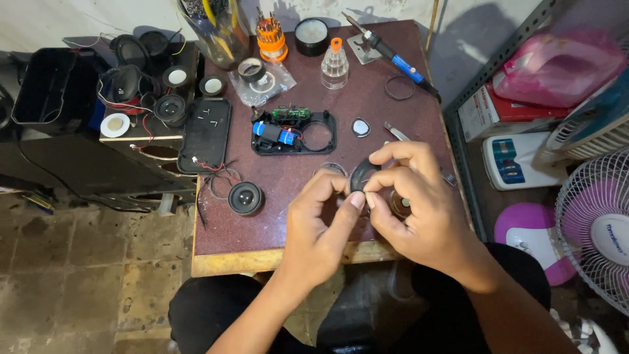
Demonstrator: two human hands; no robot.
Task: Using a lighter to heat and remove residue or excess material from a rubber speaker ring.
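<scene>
Above the near edge of a small dark red table [367, 111], both hands meet on a small round black part [361, 176]. My left hand [321, 226] pinches its lower rim with thumb and forefinger. My right hand [419, 203] curls over it from the right and covers most of it. An opened black speaker housing [295, 131] with a green circuit board and a blue battery lies just beyond the hands. A loose round black speaker driver [246, 198] with wires rests left of my left hand.
A soldering iron [393, 56], a clear bottle [335, 64], an orange screwdriver set [271, 36], tape rolls [252, 69] and a black cover [206, 134] lie on the table. Several speakers [141, 72] crowd a box at left. Fans [599, 223] and a shelf stand at right.
</scene>
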